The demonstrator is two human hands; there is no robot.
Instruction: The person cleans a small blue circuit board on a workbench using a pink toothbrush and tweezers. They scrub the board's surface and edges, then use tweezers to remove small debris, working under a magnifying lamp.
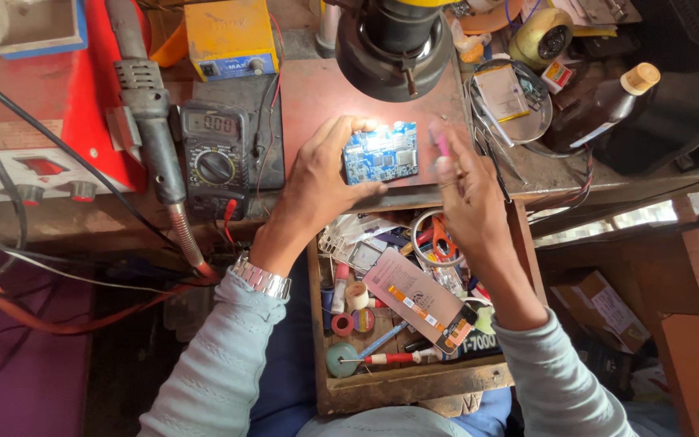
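A yellow box-shaped unit (230, 36) with a blue front panel stood at the far edge of the counter (317, 89), and a dark multimeter (215, 158) with a grey display lay just in front of it, left of the lit patch. Near the far right corner sat a brown bottle (600, 109) with a white label and a tan cap, beside a round metal dish (515, 101) holding a flat pack with a pale label. Below the counter's near edge an open wooden drawer (414, 384) held a long pink-and-white flat pack with orange markings (418, 299) among tape rolls and small tools.

The blue circuit board (380, 151) rested under the lamp (394, 44), close to the counter's near edge. The left hand (317, 182) reached up from the drawer side, wrist bent, its fingers closed around the board's left edge, thumb along the bottom. The right hand (467, 198) stood just right of the board, fingers pinched on a thin pink tool (440, 142) whose tip pointed toward the board's right edge.
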